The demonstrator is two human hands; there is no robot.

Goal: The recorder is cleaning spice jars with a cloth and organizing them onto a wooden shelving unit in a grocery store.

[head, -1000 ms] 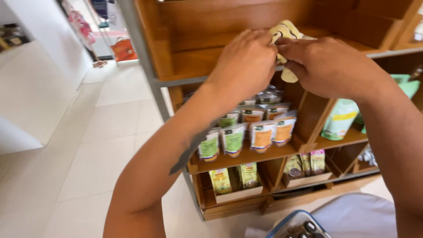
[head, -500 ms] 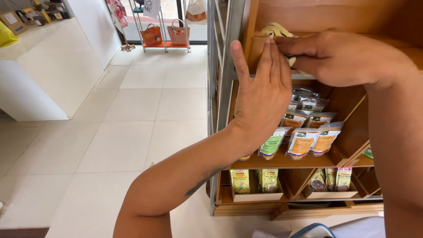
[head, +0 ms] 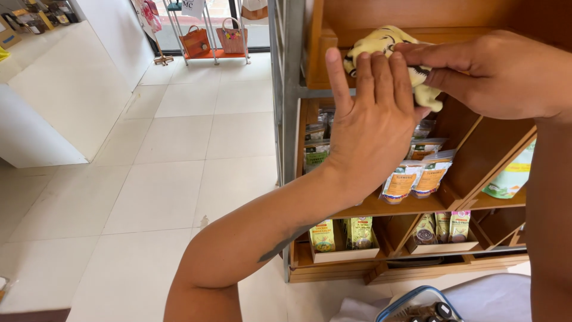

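Tiled shop floor [head: 173, 179], wooden shelf [head: 369, 209] of pouches [head: 417, 176]. Your right hand [head: 500, 74] is pinching a yellow cloth [head: 381, 45] at the upper ledge; your left hand [head: 369, 125], fingers spread flat, is pressing against it.

Orange-and-white pouches [head: 417, 173] stand on the middle shelf, right of green-labelled pouches [head: 316, 156]. Yellow-green packets [head: 342, 234] fill a tray below, beside small green packets [head: 450, 225]. A pale green bag [head: 511, 176] leans far right.

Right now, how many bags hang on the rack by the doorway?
2. An orange bag hangs on the left of the white rack, and a woven bag with coloured trim hangs beside it on the right. Others may be hidden above the frame.
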